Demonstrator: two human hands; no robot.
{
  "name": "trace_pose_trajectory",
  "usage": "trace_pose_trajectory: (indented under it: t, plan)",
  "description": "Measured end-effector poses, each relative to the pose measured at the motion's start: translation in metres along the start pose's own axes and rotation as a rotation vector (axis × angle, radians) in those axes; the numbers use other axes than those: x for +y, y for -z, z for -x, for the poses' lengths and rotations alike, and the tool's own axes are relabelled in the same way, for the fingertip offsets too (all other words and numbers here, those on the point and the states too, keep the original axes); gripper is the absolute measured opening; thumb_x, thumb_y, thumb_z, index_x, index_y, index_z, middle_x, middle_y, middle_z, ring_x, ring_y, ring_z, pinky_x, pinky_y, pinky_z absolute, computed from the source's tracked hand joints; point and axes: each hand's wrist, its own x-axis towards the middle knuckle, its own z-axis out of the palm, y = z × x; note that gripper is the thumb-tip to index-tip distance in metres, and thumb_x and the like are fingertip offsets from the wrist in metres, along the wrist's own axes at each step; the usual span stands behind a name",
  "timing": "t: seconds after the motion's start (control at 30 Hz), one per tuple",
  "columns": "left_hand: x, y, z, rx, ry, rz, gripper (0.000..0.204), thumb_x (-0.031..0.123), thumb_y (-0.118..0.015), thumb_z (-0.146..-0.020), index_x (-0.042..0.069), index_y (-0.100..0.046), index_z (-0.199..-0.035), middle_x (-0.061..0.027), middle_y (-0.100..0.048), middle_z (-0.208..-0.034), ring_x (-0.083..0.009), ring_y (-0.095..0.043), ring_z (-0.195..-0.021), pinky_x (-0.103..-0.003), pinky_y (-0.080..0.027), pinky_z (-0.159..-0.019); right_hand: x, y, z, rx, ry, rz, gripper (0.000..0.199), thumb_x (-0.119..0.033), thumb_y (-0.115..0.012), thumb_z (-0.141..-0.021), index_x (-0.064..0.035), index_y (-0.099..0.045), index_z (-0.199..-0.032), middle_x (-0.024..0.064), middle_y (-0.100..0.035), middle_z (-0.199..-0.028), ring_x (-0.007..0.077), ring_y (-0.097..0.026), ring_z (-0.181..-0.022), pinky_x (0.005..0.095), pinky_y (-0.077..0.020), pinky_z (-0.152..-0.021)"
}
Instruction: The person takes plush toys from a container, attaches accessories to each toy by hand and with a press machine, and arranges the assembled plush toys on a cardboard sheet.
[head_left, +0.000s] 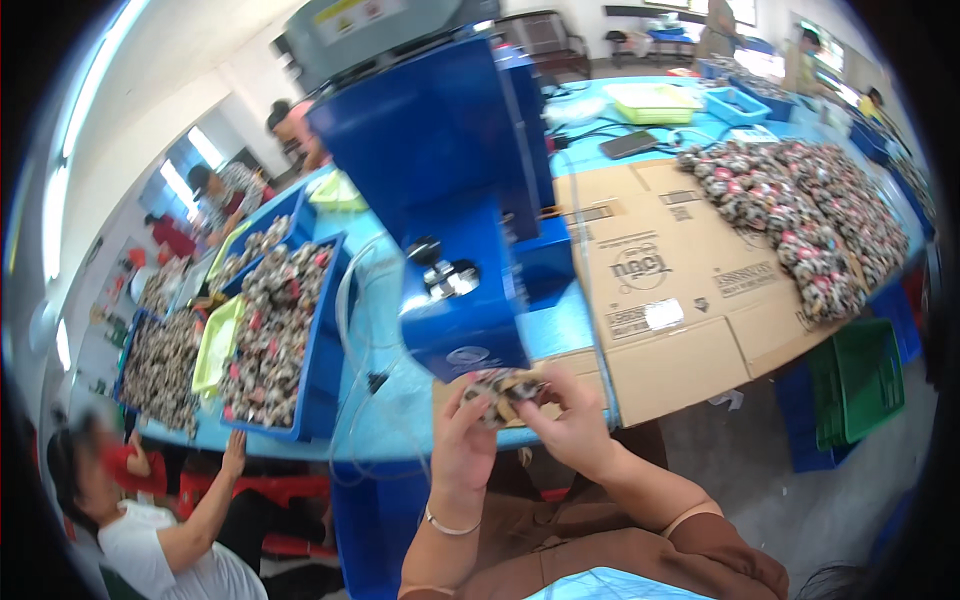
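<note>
Close under the front of a blue bench machine (465,300), both my hands hold a small mottled piece (492,388) in grey, black, white and pink. It looks like the fuzzy pieces heaped around the table, but its exact kind is too small and blurred to tell. My left hand (463,435), with a bracelet on its wrist, pinches the piece from the left. From the other side, the thumb and fingers of my right hand (572,415) grip it. A tan patch shows on the piece between my fingers.
Flattened cardboard (655,280) covers the table right of the machine, with a pile of mottled pieces (790,205) on it. Left stands a blue crate (325,345) full of similar pieces. A cable (343,300) loops beside the machine. A green crate (860,385) sits low right. A co-worker (175,530) sits left.
</note>
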Motion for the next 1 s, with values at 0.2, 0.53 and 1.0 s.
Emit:
trace_pose_trajectory:
  t: [0.2,0.53,1.0]
  plan:
    - [-0.022,0.005,0.008,0.124,0.012,-0.199,0.036,0.0,-0.058,-0.09,-0.006,-0.056,-0.125,-0.013,-0.067,-0.115,-0.0203,-0.065,-0.102,-0.033,-0.05,-0.093,-0.006,0.026,0.019,-0.096,0.073,0.225,0.035,-0.014,-0.078,-0.081,-0.0015,-0.06,-0.109,0.013,-0.06,-0.093,0.0234,-0.065,-0.076,0.0315,-0.0541,-0.064]
    - [-0.098,-0.057,-0.015,-0.169,0.285,-0.284,0.044,0.004,-0.067,-0.089,-0.004,-0.055,-0.131,-0.0095,-0.063,-0.117,-0.0134,-0.06,-0.102,-0.029,-0.045,-0.097,0.033,0.144,0.025,0.12,-0.223,0.217,0.024,0.005,-0.063,-0.079,-0.0023,-0.062,-0.102,0.0043,-0.062,-0.086,0.0087,-0.061,-0.076,0.0226,-0.0487,-0.061]
    - [-0.079,-0.029,-0.011,-0.132,0.352,-0.478,0.026,0.008,-0.063,-0.092,0.0,-0.063,-0.117,-0.0085,-0.066,-0.111,-0.0162,-0.062,-0.097,-0.029,-0.047,-0.09,0.142,0.417,-0.13,0.604,-0.096,1.002,0.023,-0.007,-0.066,-0.082,-0.0061,-0.056,-0.103,0.0165,-0.067,-0.089,0.0321,-0.069,-0.085,0.04,-0.052,-0.074]
